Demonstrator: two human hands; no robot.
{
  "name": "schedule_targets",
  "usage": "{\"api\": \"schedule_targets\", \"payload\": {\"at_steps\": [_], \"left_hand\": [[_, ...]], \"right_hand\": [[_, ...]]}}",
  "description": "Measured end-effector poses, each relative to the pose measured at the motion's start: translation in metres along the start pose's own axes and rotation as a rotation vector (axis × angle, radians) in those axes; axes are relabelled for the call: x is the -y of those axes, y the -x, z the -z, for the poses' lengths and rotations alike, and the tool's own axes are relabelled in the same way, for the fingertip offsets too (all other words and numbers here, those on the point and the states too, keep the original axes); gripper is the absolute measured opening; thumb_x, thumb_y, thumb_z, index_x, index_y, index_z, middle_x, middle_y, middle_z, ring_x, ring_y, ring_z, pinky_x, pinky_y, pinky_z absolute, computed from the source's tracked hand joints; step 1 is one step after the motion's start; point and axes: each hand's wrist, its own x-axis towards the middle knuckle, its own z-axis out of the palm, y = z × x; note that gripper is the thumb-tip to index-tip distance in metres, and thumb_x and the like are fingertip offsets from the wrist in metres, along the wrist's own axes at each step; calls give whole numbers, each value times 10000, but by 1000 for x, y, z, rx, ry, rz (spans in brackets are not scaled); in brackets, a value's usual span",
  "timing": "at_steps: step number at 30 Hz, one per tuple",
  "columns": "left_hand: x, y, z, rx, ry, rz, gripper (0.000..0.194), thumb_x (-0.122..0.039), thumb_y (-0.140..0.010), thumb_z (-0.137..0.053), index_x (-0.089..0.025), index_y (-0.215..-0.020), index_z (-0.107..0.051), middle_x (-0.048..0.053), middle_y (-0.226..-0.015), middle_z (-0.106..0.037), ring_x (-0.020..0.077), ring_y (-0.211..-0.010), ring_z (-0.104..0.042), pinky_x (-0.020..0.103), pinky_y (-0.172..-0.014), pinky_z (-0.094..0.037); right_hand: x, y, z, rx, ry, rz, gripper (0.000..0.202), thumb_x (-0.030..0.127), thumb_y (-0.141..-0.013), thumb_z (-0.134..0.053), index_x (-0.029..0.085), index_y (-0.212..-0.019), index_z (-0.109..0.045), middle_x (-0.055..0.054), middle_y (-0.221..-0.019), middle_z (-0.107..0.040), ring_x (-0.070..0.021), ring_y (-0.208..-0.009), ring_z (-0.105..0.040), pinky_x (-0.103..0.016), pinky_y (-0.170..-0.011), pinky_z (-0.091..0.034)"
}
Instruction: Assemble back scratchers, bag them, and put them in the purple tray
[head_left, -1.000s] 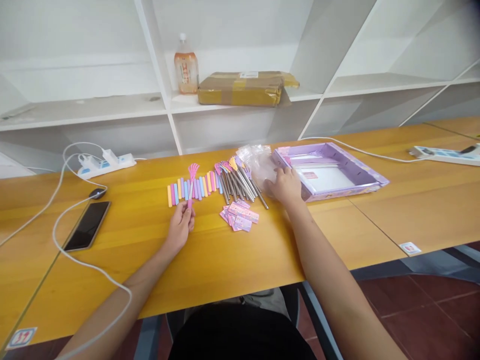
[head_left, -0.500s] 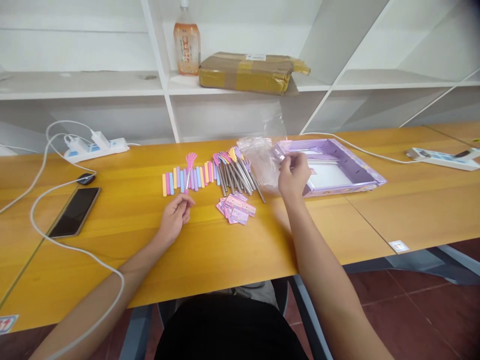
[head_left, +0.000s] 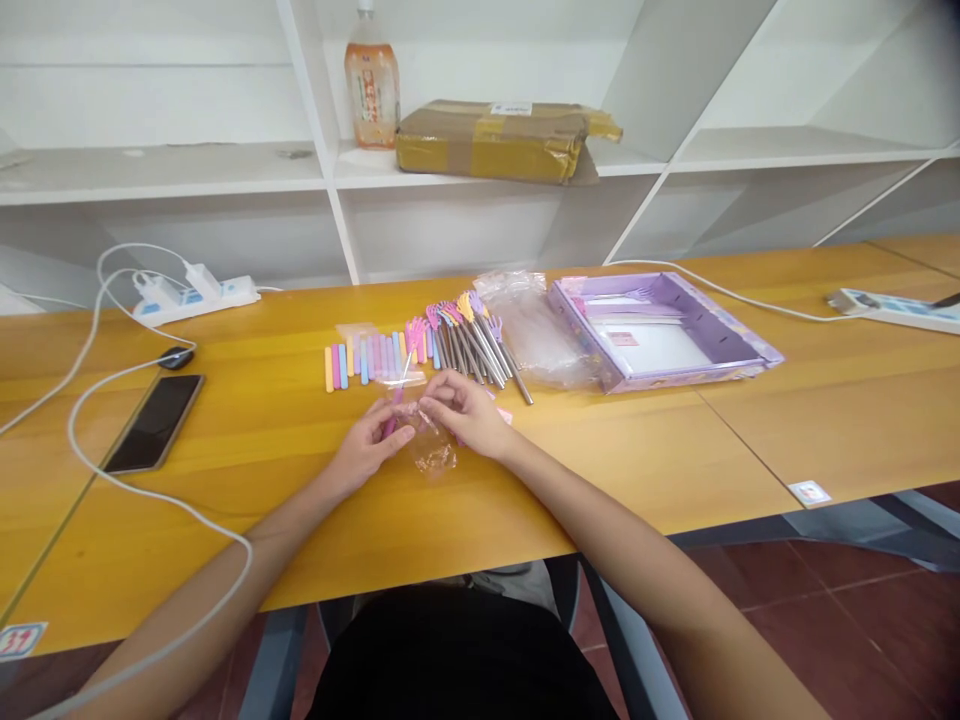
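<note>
Closed around the handle end of a pink hand-shaped back scratcher [head_left: 415, 333], my left hand [head_left: 365, 445] also touches a clear plastic bag [head_left: 435, 457]. My right hand [head_left: 471, 415] pinches the bag's mouth, close beside the left fingertips. Behind them lies a row of pastel handle sleeves [head_left: 337, 368], partly seen through the clear film. To its right is a pile of back scratchers [head_left: 472, 345] with coloured heads and metal rods. My right hand mostly hides the small printed cards [head_left: 505, 414].
Clear plastic bags [head_left: 536, 335] lie beside a purple open box [head_left: 701, 377]. A phone [head_left: 156, 423], a white cable [head_left: 169, 502] and a power strip [head_left: 196, 300] are at left. Another power strip [head_left: 900, 308] is at right. A bottle [head_left: 372, 95] and taped carton [head_left: 491, 145] stand on the shelf.
My right hand has come left from beside the purple box, bringing a clear plastic bag to my left hand. My left hand has shifted slightly right with the pink back scratcher.
</note>
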Motion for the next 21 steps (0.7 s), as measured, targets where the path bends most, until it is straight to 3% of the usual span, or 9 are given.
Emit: {"api": "schedule_targets", "payload": {"at_steps": [2,5,9,14,18,21], "left_hand": [[-5,0,-1,-48,-118,-44,318,-512,-872,-818,-231,-1020,-841,57,-965,-568,176,-777,-510,269,-629,-460],[-10,0,-1,-73,-174,-56,285,-507,-903,-776,-233,-905,-852,56,-930,-562,181,-754,-521,291,-646,-484],[-13,3,-1,-16,-212,-75,245,-476,-897,-783,-245,-913,-862,59,-927,-630,198,-780,-578,327,-741,-525],[-17,6,-7,72,-246,-101,219,-451,-866,-814,-239,-815,-841,63,-896,-708,242,-863,-640,401,-894,-545],[-17,3,-6,-59,-97,-173,271,-456,-838,-856,-211,-742,-792,90,-1070,-744,273,-1059,-679,434,-1035,-541],[-13,-1,2,-228,135,-143,308,-489,-815,-890,-199,-847,-791,85,-1051,-776,258,-1016,-724,437,-999,-589]], "right_hand": [[-1,2,-4,28,22,15,404,635,-999,-669,248,-995,-551,9,-832,-697,-148,-671,-660,-288,-656,-531],[-2,2,-2,-23,78,10,441,684,-1062,-500,249,-1036,-570,-2,-849,-681,-162,-670,-653,-311,-655,-531],[-6,-3,1,24,285,24,413,618,-1008,-646,228,-1140,-676,-35,-990,-686,-186,-844,-641,-327,-773,-520],[-13,-6,-2,46,265,49,366,576,-970,-705,213,-925,-686,-35,-966,-654,-206,-930,-623,-345,-860,-516],[-12,-10,4,-104,37,26,360,604,-977,-670,249,-1020,-628,-45,-1037,-683,-214,-953,-659,-376,-901,-558],[-4,-10,15,-258,-93,48,353,625,-1000,-593,286,-1069,-522,-45,-1063,-691,-221,-977,-678,-378,-879,-580]]}}
